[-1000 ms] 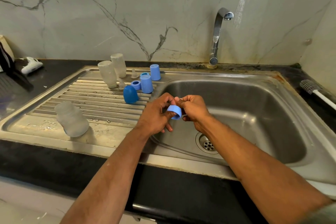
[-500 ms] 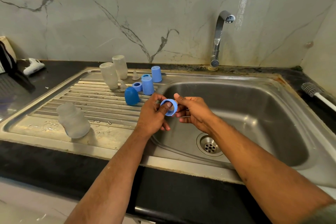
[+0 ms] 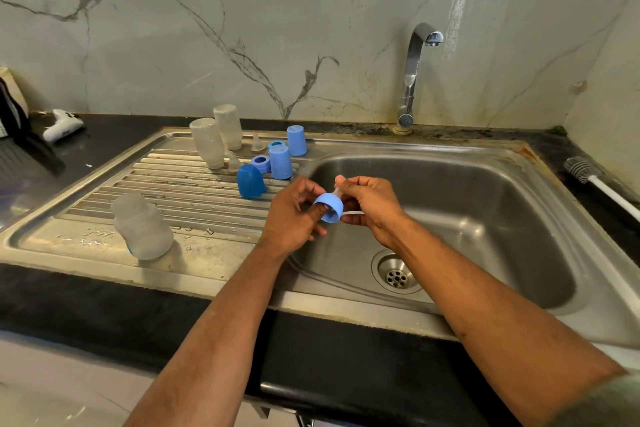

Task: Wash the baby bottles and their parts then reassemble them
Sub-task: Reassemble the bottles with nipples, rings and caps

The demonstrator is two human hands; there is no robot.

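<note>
My left hand [image 3: 294, 215] pinches a blue screw ring [image 3: 329, 205] over the left edge of the sink basin [image 3: 485, 218]. My right hand [image 3: 367, 203] holds a clear silicone teat [image 3: 349, 212] against the ring's far side; most of the teat is hidden by fingers. On the drainboard [image 3: 156, 191] stand two upturned frosted bottles [image 3: 207, 142] at the back and a wider frosted bottle [image 3: 142, 225] near the front. Beside the back bottles sit blue caps [image 3: 280, 161], a dark blue dome cap [image 3: 250, 181], a blue ring [image 3: 260, 163] and small clear teats [image 3: 256, 143].
A chrome tap [image 3: 414, 73] rises behind the basin, no water running. The drain [image 3: 396, 276] lies below my right wrist. A bottle brush [image 3: 585, 172] lies on the black counter at right. A white object [image 3: 62, 125] rests at back left.
The blue ring has turned in my left hand from open side facing me to tilted sideways. My right hand now brings a clear teat to it.
</note>
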